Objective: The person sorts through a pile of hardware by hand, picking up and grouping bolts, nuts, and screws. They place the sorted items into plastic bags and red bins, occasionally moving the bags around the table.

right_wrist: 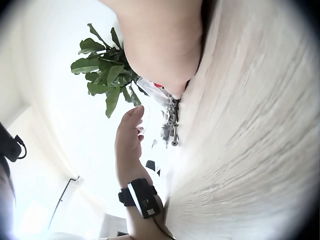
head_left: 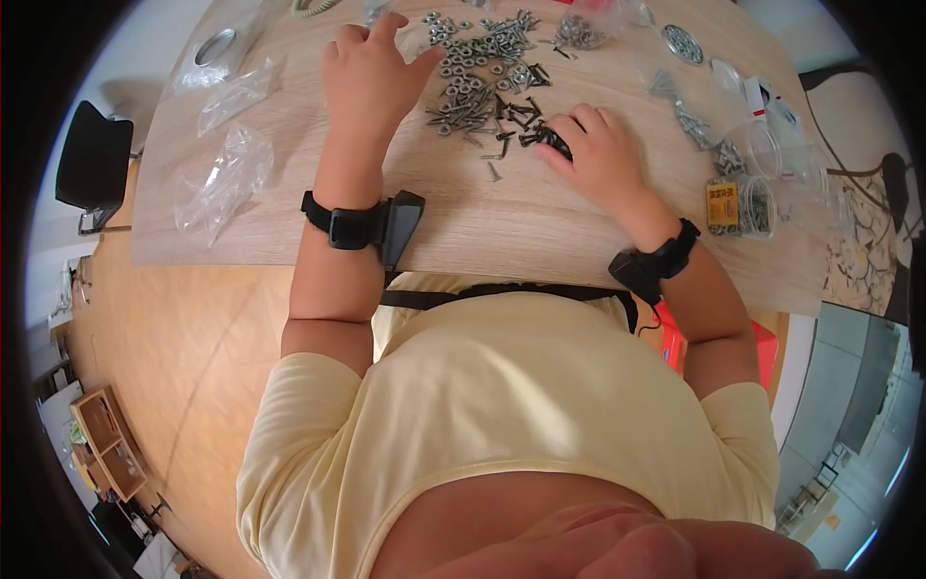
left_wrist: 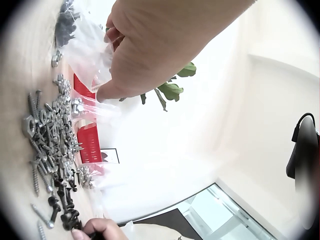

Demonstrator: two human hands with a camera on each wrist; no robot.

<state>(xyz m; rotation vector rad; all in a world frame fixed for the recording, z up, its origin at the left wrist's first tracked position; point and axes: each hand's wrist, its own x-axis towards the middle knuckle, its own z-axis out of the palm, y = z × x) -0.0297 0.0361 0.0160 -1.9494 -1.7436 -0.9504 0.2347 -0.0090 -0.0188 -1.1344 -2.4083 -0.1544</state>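
Note:
My left hand (head_left: 376, 82) hovers at the far left of the hardware pile, thumb and index finger spread wide apart. Beside its fingers in the left wrist view is a clear plastic bag (left_wrist: 87, 50). My right hand (head_left: 603, 159) rests on the table at the pile's near right, fingers curled over a cluster of black screws (head_left: 555, 145). Its palm side is hidden. Between the hands lie silver nuts (head_left: 463, 60), silver screws (head_left: 468, 106) and loose black screws (head_left: 516, 114). One silver screw (head_left: 494, 172) lies apart, nearer me.
Clear bags (head_left: 227, 183) lie along the table's left side. At the right stand clear tubs, one with a yellow label (head_left: 721, 206), near small heaps of screws (head_left: 692, 125). A bag of hardware (head_left: 579, 34) sits at the back. Red baskets (left_wrist: 89, 142) show behind the pile.

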